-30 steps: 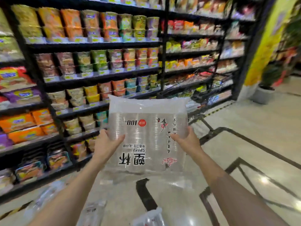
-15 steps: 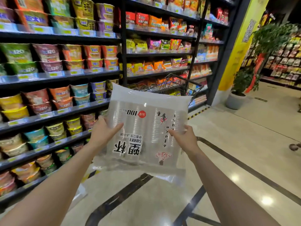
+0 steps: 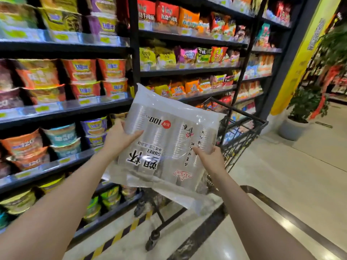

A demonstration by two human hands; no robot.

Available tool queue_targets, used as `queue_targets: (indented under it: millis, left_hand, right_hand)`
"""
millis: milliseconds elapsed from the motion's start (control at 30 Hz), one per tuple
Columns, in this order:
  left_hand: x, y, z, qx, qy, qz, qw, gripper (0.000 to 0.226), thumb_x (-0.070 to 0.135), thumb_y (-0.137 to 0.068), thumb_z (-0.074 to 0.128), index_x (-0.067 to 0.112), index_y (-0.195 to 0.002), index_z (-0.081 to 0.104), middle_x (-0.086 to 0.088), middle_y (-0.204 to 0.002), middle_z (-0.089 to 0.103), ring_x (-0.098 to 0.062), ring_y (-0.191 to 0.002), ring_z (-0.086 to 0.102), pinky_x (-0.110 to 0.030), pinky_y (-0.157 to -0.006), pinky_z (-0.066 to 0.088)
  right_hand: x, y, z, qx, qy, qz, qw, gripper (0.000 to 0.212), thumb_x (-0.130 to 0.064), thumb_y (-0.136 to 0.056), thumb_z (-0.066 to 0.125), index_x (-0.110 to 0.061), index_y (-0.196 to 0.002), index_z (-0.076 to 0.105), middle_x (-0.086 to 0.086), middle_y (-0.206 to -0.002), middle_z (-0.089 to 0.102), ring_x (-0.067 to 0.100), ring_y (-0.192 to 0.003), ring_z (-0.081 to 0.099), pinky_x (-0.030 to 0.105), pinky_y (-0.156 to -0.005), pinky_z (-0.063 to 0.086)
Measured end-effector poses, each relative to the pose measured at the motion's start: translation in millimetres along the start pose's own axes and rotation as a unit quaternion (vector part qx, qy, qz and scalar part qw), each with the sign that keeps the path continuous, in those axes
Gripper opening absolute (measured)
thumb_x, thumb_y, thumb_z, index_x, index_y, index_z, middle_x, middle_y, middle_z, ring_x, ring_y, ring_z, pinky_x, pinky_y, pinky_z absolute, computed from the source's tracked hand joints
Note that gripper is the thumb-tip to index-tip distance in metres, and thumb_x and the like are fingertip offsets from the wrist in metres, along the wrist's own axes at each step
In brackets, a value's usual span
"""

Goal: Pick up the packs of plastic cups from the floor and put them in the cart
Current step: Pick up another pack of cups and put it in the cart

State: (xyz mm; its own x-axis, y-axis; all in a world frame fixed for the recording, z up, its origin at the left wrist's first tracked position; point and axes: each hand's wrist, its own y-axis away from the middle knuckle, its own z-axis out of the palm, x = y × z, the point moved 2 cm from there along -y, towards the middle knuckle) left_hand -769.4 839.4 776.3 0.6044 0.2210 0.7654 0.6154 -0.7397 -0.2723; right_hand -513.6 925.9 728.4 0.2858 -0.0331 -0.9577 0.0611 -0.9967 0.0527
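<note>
Both hands, left hand (image 3: 120,136) and right hand (image 3: 210,158), grasp the pack of plastic cups (image 3: 169,145) over the cart (image 3: 244,132); slippery wrap might, seemingly, slide free.

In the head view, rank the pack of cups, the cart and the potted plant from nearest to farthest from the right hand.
1. pack of cups: gripped at its right edge by the right hand.
2. cart: just beyond the hand, behind the pack.
3. potted plant: far right, by the yellow pillar.

Clear cup pack (image 3: 169,145) held tilted before black wire cart (image 3: 242,132)
</note>
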Motion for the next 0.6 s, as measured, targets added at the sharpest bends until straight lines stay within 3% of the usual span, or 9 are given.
queue_targets:
  millis: [67,200,300,467,600]
  left_hand:
    - [-5,-54,29,-0.003,-0.007,0.011,1.000,0.066,0.037,-0.075,0.073,0.003,-0.121,0.040,-0.018,-0.123,0.057,-0.036,-0.115,0.055,-0.042,-0.092,0.042]
    - [-21,-156,108,-0.044,-0.041,0.047,0.997,0.062,0.037,-0.078,0.070,0.002,-0.120,0.040,-0.014,-0.110,0.058,-0.035,-0.108,0.057,-0.035,-0.077,0.039]
    - [-36,-229,175,-0.095,-0.060,0.050,0.992,0.056,0.037,-0.081,0.067,0.002,-0.117,0.042,-0.018,-0.116,0.060,-0.035,-0.109,0.058,-0.036,-0.078,0.040]
    - [-60,-322,283,-0.193,-0.099,0.040,0.975,0.057,0.037,-0.084,0.064,0.002,-0.123,0.042,-0.022,-0.119,0.058,-0.037,-0.113,0.055,-0.039,-0.089,0.042]
    - [-84,-366,368,-0.278,-0.131,0.065,0.949,0.068,0.055,-0.081,0.054,0.000,-0.120,0.045,-0.022,-0.120,0.057,-0.035,-0.115,0.054,-0.040,-0.094,0.040]
  right_hand:
    - [7,-55,21,0.006,-0.014,0.018,1.000,0.073,-0.039,-0.072,0.077,-0.005,-0.129,0.046,0.004,-0.119,0.060,0.020,-0.101,0.059,0.029,-0.087,0.046]
    - [28,-169,54,0.013,0.005,0.069,0.998,0.076,-0.040,-0.079,0.070,-0.004,-0.137,0.037,0.013,-0.137,0.048,0.030,-0.125,0.048,0.036,-0.101,0.039]
    - [50,-250,74,0.016,0.008,0.109,0.994,0.078,-0.040,-0.082,0.067,-0.004,-0.141,0.032,0.015,-0.143,0.042,0.032,-0.130,0.042,0.036,-0.103,0.037]
    - [100,-333,99,0.062,-0.005,0.208,0.976,0.076,-0.038,-0.082,0.067,0.000,-0.139,0.034,0.015,-0.141,0.044,0.031,-0.128,0.043,0.033,-0.099,0.037]
    - [145,-370,119,0.106,0.003,0.283,0.953,0.065,-0.037,-0.080,0.069,0.003,-0.127,0.049,0.020,-0.129,0.056,0.033,-0.113,0.054,0.040,-0.100,0.044]
